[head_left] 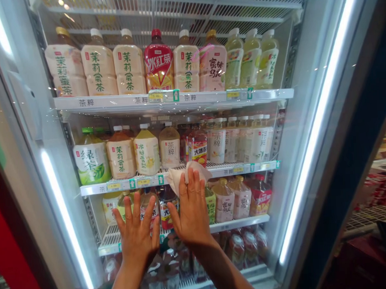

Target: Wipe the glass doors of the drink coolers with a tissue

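Observation:
A white cloth [179,179] lies against the glass door of a lit drinks cooler, level with the middle shelf. My right hand [193,211] presses it there with flat fingers, the cloth bunched under and above the fingertips. To the left, my left hand [136,233] is spread wide with its palm toward the glass and holds nothing. Whether its fingertips touch the pane cannot be made out. Behind the hands, bottles on the lower shelf are partly covered, among them a peach-coloured drink [224,201].
Bottled teas stand on several shelves, including a red bottle [158,64] above and a green-capped bottle [90,158] at middle left. Bright light strips [319,116] run down both sides. Past the dark door frame [350,132], packed shelves [376,182] show at right.

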Demonstrator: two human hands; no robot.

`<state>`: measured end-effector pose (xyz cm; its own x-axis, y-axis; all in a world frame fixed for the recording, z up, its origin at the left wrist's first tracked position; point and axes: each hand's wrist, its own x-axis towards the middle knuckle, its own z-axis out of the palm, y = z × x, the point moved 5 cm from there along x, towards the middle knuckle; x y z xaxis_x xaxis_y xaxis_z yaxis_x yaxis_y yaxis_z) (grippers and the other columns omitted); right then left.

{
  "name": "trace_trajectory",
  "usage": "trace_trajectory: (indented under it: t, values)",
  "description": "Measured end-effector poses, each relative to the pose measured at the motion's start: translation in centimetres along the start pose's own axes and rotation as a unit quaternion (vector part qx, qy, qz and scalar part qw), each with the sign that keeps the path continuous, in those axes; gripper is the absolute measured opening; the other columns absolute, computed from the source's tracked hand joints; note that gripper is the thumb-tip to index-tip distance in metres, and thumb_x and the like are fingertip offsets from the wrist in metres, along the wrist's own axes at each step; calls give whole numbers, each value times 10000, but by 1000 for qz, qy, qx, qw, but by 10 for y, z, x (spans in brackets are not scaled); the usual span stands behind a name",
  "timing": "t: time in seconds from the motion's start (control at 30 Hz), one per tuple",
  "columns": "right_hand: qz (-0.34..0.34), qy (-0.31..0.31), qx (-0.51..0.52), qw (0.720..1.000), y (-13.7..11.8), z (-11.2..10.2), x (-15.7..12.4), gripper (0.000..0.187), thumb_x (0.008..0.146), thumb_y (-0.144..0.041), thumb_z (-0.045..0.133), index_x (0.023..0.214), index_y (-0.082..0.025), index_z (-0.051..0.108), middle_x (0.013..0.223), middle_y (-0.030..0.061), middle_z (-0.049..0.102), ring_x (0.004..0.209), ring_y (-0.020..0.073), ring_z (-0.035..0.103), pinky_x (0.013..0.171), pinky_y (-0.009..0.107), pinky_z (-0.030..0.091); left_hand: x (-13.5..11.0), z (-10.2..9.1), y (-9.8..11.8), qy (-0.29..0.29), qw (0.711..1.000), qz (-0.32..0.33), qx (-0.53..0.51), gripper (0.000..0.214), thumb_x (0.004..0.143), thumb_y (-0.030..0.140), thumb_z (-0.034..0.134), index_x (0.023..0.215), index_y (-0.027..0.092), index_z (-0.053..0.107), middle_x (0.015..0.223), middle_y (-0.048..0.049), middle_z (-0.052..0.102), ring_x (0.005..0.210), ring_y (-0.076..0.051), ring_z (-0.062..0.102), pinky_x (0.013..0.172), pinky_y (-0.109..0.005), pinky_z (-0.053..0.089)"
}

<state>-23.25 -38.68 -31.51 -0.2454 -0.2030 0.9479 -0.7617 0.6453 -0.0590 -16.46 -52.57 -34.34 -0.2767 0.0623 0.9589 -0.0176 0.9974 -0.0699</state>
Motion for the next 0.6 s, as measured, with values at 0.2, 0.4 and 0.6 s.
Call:
trace_trajectory:
  t: [0.2,0.4,0.6]
  values:
    - [15,8,-37,999,3,16,-71,821,1026,-405,480,1650,-45,87,1711,219,94,1592,406,112,1177,656,402,2,-1,2,3,1000,3,5,765,955,282,592,1623,330,223,1743,-37,49,1619,-279,-8,1300,-566,-64]
    - [8,15,20,1000,8,-5,6,770,1061,-380,380,1653,-87,-16,1736,164,-34,1608,366,14,1225,684,274,-3,1,8,-23,999,-25,1,787,953,310,613,1627,329,207,1745,-69,48,1616,-315,0,1286,-628,-40]
    - [52,12,-50,997,18,12,-62,788,1046,-349,421,1653,-70,2,1733,148,-34,1612,348,21,1250,618,282,-7,9,21,-38,999,-11,0,805,946,318,628,1626,343,199,1747,-37,30,1617,-291,-27,1287,-597,-87]
